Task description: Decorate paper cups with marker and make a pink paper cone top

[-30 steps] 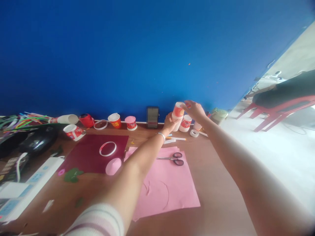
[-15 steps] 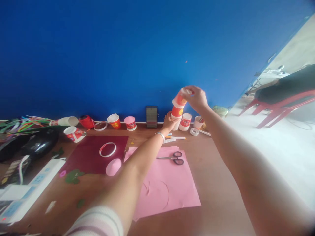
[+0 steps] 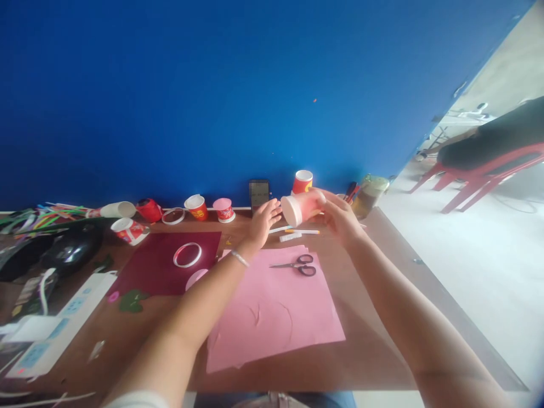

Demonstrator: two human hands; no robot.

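My right hand (image 3: 342, 218) is closed around a red and white paper cup (image 3: 302, 208), blurred by motion and tipped on its side above the table. Just left of the cup, my left hand (image 3: 264, 224) has its fingers spread and holds nothing. Behind the held cup stands a stack of red paper cups (image 3: 302, 180), partly hidden. Below my hands, scissors (image 3: 297, 265) with dark handles lie on pink paper (image 3: 272, 317). Between the paper and the cups rest several markers (image 3: 301, 231).
A dark red sheet (image 3: 148, 260) carries a white ring (image 3: 187, 255). Several cups line the blue wall, among them one with a pink top (image 3: 223, 208). A phone (image 3: 258, 191) leans there. At left lies a power strip (image 3: 59, 326); at right sits a jar (image 3: 370, 195).
My right hand has lifted a cup off the stack and brought it down, tipping it sideways. My left hand has let go of the stack and moved left, its fingers opening.
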